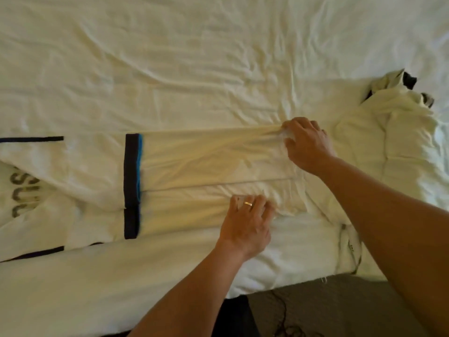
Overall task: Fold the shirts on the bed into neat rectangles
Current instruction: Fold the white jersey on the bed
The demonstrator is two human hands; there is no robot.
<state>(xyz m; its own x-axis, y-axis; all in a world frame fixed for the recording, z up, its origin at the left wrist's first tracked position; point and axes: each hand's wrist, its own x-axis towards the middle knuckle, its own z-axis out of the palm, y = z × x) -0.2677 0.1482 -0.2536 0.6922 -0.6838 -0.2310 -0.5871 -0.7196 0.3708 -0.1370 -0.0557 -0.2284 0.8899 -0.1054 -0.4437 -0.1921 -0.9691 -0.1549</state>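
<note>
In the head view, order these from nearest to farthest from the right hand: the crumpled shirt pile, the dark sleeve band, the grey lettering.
From the right hand:
1. Crumpled shirt pile, just to its right.
2. Dark sleeve band, left of centre.
3. Grey lettering, at the far left edge.

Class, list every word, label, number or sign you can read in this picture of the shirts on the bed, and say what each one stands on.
Grey letters on the white shirt at the left edge, turned sideways and cut off by the frame: only a partial "S" can be made out, the rest too blurred to read.
Shirt being folded, under the left hand and right hand: no text.
Crumpled shirt at right: none legible.
</note>
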